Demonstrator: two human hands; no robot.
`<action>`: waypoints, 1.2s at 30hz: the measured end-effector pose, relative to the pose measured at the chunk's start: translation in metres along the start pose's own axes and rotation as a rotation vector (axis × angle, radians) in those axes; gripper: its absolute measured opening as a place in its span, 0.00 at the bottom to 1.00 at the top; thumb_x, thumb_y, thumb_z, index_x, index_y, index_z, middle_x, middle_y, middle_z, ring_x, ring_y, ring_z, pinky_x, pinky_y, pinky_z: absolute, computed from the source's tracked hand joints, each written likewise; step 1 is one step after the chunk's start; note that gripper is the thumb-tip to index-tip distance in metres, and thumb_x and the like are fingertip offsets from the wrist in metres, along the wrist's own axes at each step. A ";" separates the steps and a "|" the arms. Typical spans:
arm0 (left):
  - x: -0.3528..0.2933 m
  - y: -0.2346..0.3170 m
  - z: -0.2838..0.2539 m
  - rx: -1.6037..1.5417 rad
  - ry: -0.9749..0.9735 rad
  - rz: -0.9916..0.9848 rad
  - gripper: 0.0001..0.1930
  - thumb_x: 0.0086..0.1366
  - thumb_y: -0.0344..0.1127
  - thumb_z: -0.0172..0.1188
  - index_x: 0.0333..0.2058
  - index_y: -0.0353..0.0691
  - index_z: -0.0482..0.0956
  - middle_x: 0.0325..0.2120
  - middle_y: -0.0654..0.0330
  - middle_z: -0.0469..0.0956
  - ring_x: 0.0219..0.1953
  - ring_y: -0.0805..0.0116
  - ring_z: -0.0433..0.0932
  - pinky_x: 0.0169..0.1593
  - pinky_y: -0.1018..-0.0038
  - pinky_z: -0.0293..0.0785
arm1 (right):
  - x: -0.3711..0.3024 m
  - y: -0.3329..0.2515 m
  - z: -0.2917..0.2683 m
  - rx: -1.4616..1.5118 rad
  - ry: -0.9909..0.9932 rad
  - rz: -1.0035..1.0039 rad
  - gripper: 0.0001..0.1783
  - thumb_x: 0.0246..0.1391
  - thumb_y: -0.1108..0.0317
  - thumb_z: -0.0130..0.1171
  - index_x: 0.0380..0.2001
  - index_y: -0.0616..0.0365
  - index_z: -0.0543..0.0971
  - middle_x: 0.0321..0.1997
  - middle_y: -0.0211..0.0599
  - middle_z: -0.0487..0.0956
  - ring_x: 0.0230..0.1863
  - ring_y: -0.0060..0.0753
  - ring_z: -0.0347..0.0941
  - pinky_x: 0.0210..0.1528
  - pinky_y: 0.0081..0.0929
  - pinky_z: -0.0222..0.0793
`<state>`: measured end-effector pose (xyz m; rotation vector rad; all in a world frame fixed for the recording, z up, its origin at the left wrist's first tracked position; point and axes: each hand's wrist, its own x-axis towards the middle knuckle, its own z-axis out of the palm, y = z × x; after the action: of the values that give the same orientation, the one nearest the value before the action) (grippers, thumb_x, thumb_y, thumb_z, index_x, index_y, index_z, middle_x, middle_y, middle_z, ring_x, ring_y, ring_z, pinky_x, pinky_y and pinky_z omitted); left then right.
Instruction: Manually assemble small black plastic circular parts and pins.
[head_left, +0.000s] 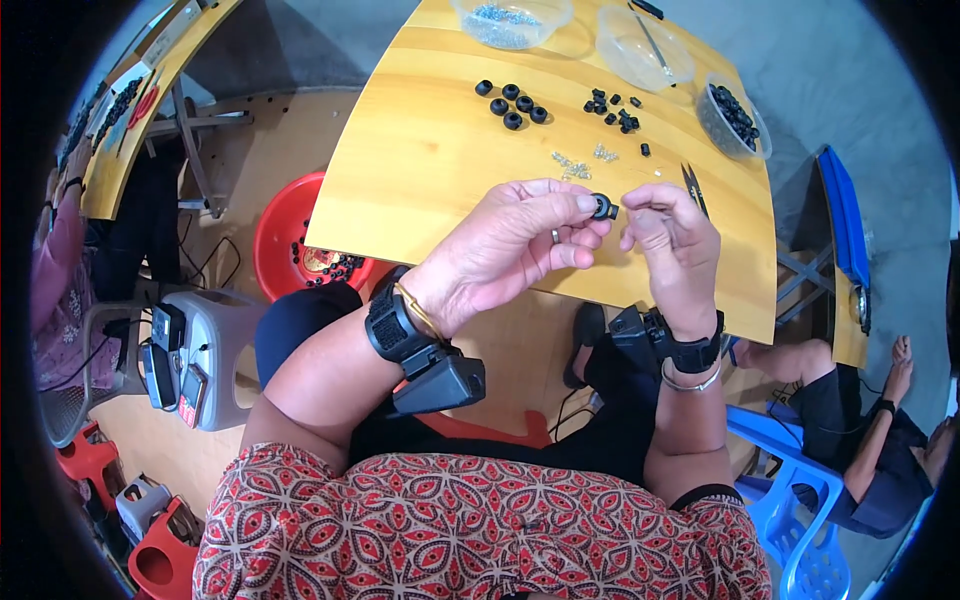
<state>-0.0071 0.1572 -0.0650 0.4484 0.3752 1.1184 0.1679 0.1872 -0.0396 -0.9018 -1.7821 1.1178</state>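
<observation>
My left hand (515, 235) pinches a small round black plastic part (602, 206) between thumb and fingers, above the table's near edge. A smaller black piece sticks out on its right side. Close beside it, my right hand (675, 240) has its fingers curled and thumb drawn in; whatever its fingertips hold, if anything, is too small to make out. Past my hands lie small clear pieces (572, 166), a group of round black parts (512, 106) and several smaller black pieces (612, 112). Black pointed tweezers (694, 188) rest beyond my right hand.
On the wooden table (400, 180) stand a tub of clear bits (505, 40), a tub with a thin tool across it (625, 50) and a tub of black parts (706, 125). Below left sits a red basin (270, 240) with black parts. Other people sit at both sides.
</observation>
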 end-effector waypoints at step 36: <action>-0.001 0.007 -0.012 0.089 0.126 -0.047 0.10 0.62 0.35 0.50 0.36 0.33 0.71 0.24 0.60 0.73 0.25 0.75 0.71 0.29 0.79 0.71 | 0.103 0.022 -0.104 -0.846 0.066 0.164 0.17 0.52 0.60 0.49 0.26 0.67 0.73 0.28 0.51 0.75 0.34 0.53 0.71 0.36 0.37 0.65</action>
<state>-0.0190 0.1610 -0.0719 0.4459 0.5453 1.0896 0.2235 0.3201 -0.0055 -1.5683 -2.1744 0.3724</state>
